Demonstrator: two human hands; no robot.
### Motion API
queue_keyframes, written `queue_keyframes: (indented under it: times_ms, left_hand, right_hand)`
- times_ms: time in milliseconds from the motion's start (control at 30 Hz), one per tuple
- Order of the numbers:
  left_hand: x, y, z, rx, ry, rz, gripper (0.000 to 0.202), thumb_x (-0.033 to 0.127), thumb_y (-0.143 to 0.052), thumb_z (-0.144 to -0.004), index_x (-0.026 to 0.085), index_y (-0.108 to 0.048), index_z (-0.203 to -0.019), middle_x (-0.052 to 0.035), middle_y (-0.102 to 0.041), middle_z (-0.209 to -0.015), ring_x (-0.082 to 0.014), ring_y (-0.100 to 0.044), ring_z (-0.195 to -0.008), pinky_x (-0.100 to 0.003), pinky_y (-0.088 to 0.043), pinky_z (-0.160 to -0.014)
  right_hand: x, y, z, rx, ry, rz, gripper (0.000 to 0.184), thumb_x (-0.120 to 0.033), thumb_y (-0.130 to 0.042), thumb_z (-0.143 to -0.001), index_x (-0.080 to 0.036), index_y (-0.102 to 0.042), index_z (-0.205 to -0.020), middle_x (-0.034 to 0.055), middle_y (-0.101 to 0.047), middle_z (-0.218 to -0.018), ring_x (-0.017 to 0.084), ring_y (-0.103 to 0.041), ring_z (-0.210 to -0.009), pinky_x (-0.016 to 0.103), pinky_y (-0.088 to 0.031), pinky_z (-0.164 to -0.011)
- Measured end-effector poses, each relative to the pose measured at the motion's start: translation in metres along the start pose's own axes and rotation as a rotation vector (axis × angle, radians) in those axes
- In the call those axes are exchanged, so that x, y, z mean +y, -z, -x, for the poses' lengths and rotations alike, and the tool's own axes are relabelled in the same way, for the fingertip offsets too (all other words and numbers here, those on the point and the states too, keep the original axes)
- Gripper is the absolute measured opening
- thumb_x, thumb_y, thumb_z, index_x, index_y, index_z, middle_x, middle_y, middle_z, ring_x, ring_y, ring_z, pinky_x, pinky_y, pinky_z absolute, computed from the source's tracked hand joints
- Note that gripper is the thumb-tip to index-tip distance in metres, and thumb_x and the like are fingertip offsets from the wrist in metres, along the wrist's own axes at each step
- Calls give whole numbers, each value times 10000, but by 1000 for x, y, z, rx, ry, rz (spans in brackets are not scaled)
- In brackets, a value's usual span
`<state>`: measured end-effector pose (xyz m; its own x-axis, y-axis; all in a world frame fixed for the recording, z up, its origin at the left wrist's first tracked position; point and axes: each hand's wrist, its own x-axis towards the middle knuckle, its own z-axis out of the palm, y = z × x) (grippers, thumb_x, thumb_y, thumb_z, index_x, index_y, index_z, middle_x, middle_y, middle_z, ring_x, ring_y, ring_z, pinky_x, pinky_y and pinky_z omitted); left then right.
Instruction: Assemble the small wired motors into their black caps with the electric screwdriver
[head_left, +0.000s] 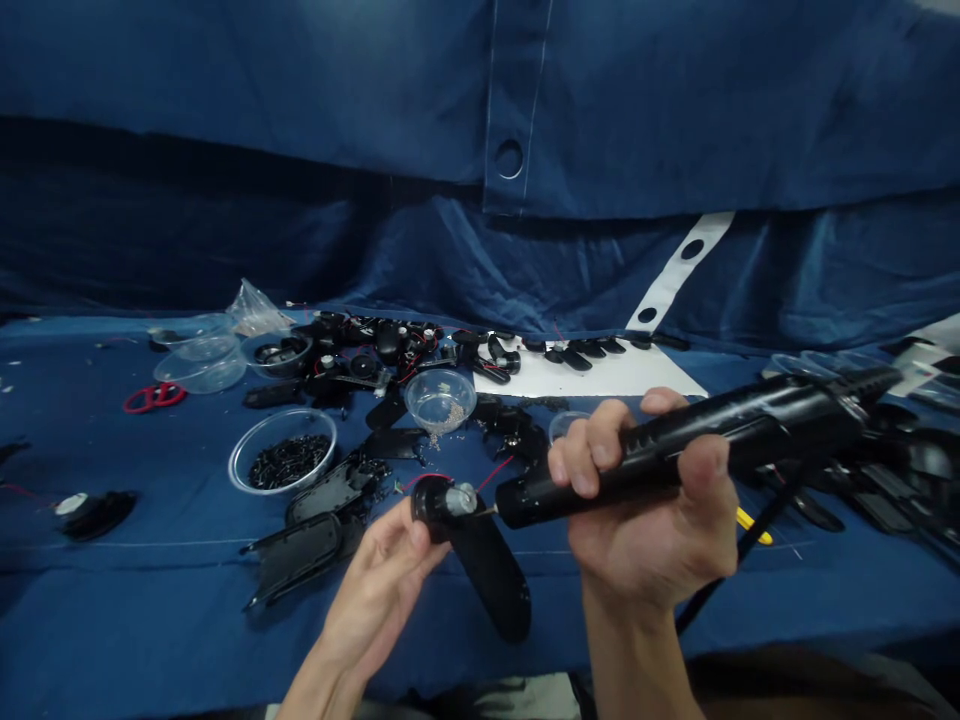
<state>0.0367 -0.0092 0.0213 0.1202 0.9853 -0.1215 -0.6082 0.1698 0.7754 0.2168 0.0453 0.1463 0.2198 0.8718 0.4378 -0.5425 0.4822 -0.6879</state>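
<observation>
At six o'clock on the blue cloth table (90,620), what's the left hand (379,600) doing?

It's cradling a matte black curved plastic housing (491,580), fingers curling up around it and pressing it steady. A small silver cylindrical motor (460,498) is sitting at the housing's top end, with thin red wires (491,475) running off it.

And the right hand (645,510)?

It's wrapping tightly around a black cylindrical electric screwdriver (697,450), with the fingers over the top and the thumb pressing the near side. The screwdriver is lying nearly level, and its thin metal bit (487,511) is pointing at the housing, apparently touching it just beside the motor.

Where's everything else, going clockwise from the housing?

At twelve o'clock, a clear plastic bowl (440,400) is holding small silver bits. At about one o'clock, black plastic parts (574,358) are lying in a row on a white paper sheet (600,378). At three o'clock, a yellow tool handle (754,527) is poking out behind the right hand.

Left side?

At about nine o'clock, a round clear plastic bowl of black screws (283,452) is sitting near the housing, and red-handled scissors (154,397) are lying farther out, beside stacked clear plastic bowls (199,360).
</observation>
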Motion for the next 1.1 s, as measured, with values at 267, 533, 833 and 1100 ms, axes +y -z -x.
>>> queue_keyframes:
  times_ms: [267, 533, 833, 1100]
  left_hand:
    - [2, -5, 1, 36, 20, -30, 219, 397, -811, -869, 181, -773, -847, -89, -736, -1013, -247, -659, -1047, -376, -544, -970]
    - [-2, -8, -1, 19, 38, 17, 171, 347, -793, -892, 177, -794, -870, -90, -740, -1043, -230, -653, -1049, -410, -530, -1041]
    - [12, -6, -5, 91, -21, -1, 213, 344, -806, -881, 161, -754, -784, -87, -747, -1037, -241, -669, -1061, -410, -557, -1026]
    - [-8, 17, -16, 242, 98, -80, 320, 439, -871, -805, 176, -698, -864, -52, -743, -959, -210, -722, -932, -397, -605, -937]
  right_hand:
    - [0, 2, 1, -16, -17, -9, 140, -285, -622, -816, -275, -593, -953, -74, -529, -600, 94, -432, -419, 244, -448, -457]
    - [2, 7, -1, -14, -20, -26, 194, -368, -676, -845, -256, -590, -978, -67, -527, -634, 92, -448, -443, 247, -448, -476]
    - [17, 13, -4, 44, -115, 33, 363, -194, -771, -781, -292, -592, -1080, -60, -588, -752, 120, -555, -623, 312, -529, -671]
    - [7, 41, -22, 360, -8, -42, 303, -130, -707, -713, -250, -596, -968, -71, -526, -712, 100, -514, -629, 281, -511, -717]
